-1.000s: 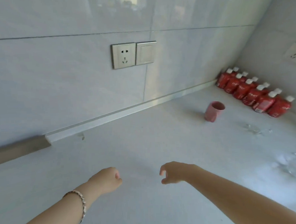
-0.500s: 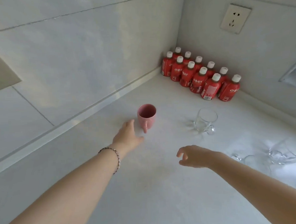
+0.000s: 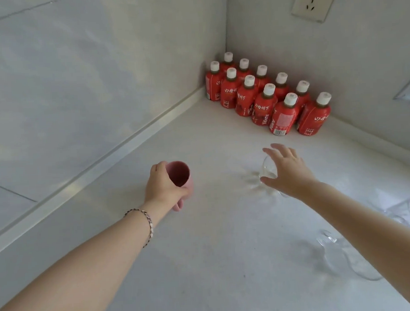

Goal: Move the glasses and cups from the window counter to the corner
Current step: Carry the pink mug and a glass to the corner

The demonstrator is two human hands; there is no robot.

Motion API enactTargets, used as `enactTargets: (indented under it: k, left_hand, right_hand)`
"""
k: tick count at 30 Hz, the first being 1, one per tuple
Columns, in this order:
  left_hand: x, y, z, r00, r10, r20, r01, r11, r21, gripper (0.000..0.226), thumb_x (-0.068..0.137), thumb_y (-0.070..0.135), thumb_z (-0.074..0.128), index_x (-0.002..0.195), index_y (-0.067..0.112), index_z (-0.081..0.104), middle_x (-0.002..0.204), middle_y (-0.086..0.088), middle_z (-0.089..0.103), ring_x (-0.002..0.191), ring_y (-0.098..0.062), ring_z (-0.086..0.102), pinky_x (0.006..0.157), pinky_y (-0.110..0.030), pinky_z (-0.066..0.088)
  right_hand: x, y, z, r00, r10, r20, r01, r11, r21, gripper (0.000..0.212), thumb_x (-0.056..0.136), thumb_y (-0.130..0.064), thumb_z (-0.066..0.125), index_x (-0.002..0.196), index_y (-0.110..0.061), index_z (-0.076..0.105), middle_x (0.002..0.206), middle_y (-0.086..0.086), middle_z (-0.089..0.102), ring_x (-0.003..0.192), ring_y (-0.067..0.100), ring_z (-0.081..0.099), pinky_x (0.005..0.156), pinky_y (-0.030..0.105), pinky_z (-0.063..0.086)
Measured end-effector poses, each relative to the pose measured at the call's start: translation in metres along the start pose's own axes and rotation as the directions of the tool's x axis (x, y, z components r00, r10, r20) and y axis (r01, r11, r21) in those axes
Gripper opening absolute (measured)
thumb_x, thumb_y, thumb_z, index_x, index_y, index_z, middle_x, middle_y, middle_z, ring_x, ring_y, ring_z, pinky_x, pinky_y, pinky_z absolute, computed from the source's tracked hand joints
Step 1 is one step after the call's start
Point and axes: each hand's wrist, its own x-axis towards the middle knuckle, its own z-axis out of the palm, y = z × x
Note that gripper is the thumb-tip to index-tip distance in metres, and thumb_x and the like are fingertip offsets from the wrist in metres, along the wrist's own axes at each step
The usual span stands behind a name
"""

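A white counter (image 3: pixel 216 261) fills the lower frame, meeting grey walls in a corner at upper right. There 11 red juice bottles (image 3: pixel 265 97) stand in 2 rows. At centre, the left hand (image 3: pixel 164 187) is wrapped around the pink cup (image 3: pixel 179 175). Right of it, the right hand (image 3: pixel 286 171) hovers spread over a clear glass (image 3: pixel 267 170), fingers not closed. More glassware (image 3: pixel 342 255) lies lower right.

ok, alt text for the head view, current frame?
Left hand grips a pink ceramic cup on a white counter; open right hand reaches over a clear glass cup. Red juice bottles fill the corner.
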Motion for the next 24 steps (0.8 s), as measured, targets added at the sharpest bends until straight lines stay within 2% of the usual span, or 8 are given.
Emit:
enactTargets:
  k: [2, 4, 8, 11, 15, 20, 22, 24]
  left_hand:
    - [-0.01, -0.008, -0.009, 0.999, 0.001, 0.043, 0.001, 0.999, -0.043, 0.054, 0.06, 0.007, 0.077, 0.104, 0.017, 0.047, 0.115, -0.004, 0.045, 0.038, -0.011, 0.063, 0.034, -0.018, 0.047]
    - [-0.02, -0.021, -0.018, 0.997, 0.035, 0.075, -0.031, 0.998, -0.048, 0.056, 0.055, 0.013, 0.077, 0.104, 0.02, 0.049, 0.109, -0.009, 0.052, 0.042, -0.029, 0.065, 0.034, -0.027, 0.05]
    - [-0.054, -0.059, -0.039, 0.997, 0.056, 0.046, -0.054, 0.997, -0.052, 0.061, 0.052, 0.02, 0.08, 0.107, 0.025, 0.054, 0.108, 0.0, 0.054, 0.067, -0.022, 0.069, 0.042, -0.024, 0.052]
    - [-0.088, -0.095, -0.055, 1.0, -0.001, 0.001, 0.001, 0.994, -0.112, 0.057, 0.048, 0.019, 0.079, 0.1, 0.028, 0.056, 0.103, 0.0, 0.057, 0.07, -0.02, 0.067, 0.035, -0.025, 0.048]
    - [-0.137, -0.146, -0.085, 0.99, -0.106, -0.09, 0.088, 0.979, -0.183, 0.06, 0.049, 0.011, 0.08, 0.103, 0.027, 0.059, 0.104, 0.003, 0.055, 0.081, -0.013, 0.064, 0.033, -0.03, 0.05]
    - [-0.204, -0.229, -0.143, 0.952, -0.233, -0.199, 0.197, 0.963, -0.184, 0.054, 0.048, 0.022, 0.079, 0.096, 0.031, 0.057, 0.1, -0.001, 0.059, 0.079, -0.013, 0.064, 0.04, -0.02, 0.048]
    - [-0.232, -0.271, -0.169, 0.928, -0.284, -0.243, 0.238, 0.95, -0.202, 0.051, 0.046, 0.027, 0.077, 0.092, 0.031, 0.056, 0.094, -0.004, 0.06, 0.073, -0.02, 0.066, 0.038, -0.022, 0.046]
    - [-0.262, -0.314, -0.195, 0.884, -0.344, -0.316, 0.276, 0.93, -0.242, 0.059, 0.044, 0.029, 0.077, 0.1, 0.029, 0.057, 0.102, -0.001, 0.059, 0.083, -0.022, 0.066, 0.036, -0.024, 0.047]
  right_hand:
    - [0.017, 0.008, 0.004, 0.99, 0.1, 0.098, -0.095, 0.994, -0.056, 0.099, 0.074, -0.037, 0.075, 0.149, -0.025, 0.011, 0.157, 0.006, 0.01, 0.141, 0.035, 0.02, 0.113, 0.046, 0.027]
    - [0.026, 0.013, 0.01, 0.971, 0.163, 0.176, -0.151, 0.985, -0.078, 0.105, 0.07, -0.03, 0.078, 0.149, -0.026, 0.009, 0.155, 0.008, 0.013, 0.134, 0.04, 0.03, 0.105, 0.047, 0.038]
    - [0.02, 0.003, 0.015, 0.977, 0.16, 0.137, -0.152, 0.986, -0.073, 0.097, 0.069, -0.018, 0.077, 0.147, -0.027, 0.02, 0.145, 0.006, 0.031, 0.122, 0.036, 0.042, 0.089, 0.04, 0.049]
    - [-0.002, -0.028, 0.018, 0.986, 0.045, 0.162, -0.016, 0.984, -0.178, 0.093, 0.07, -0.024, 0.075, 0.146, -0.031, 0.022, 0.142, 0.001, 0.036, 0.12, 0.028, 0.045, 0.086, 0.034, 0.049]
    - [-0.044, -0.103, 0.036, 0.956, -0.163, 0.245, 0.205, 0.966, -0.157, 0.089, 0.072, -0.037, 0.071, 0.146, -0.033, 0.021, 0.143, -0.005, 0.035, 0.122, 0.023, 0.046, 0.092, 0.03, 0.045]
    - [-0.11, -0.236, 0.069, 0.844, -0.426, 0.325, 0.458, 0.889, -0.025, 0.093, 0.071, -0.05, 0.071, 0.146, -0.034, 0.019, 0.143, -0.006, 0.034, 0.124, 0.019, 0.046, 0.097, 0.029, 0.043]
    - [-0.141, -0.291, 0.088, 0.787, -0.513, 0.344, 0.538, 0.843, 0.027, 0.095, 0.069, -0.053, 0.071, 0.146, -0.035, 0.019, 0.142, -0.007, 0.035, 0.123, 0.018, 0.047, 0.098, 0.028, 0.043]
    - [-0.174, -0.345, 0.111, 0.726, -0.587, 0.36, 0.609, 0.791, 0.063, 0.096, 0.068, -0.054, 0.072, 0.146, -0.035, 0.02, 0.142, -0.008, 0.036, 0.122, 0.017, 0.049, 0.098, 0.029, 0.043]
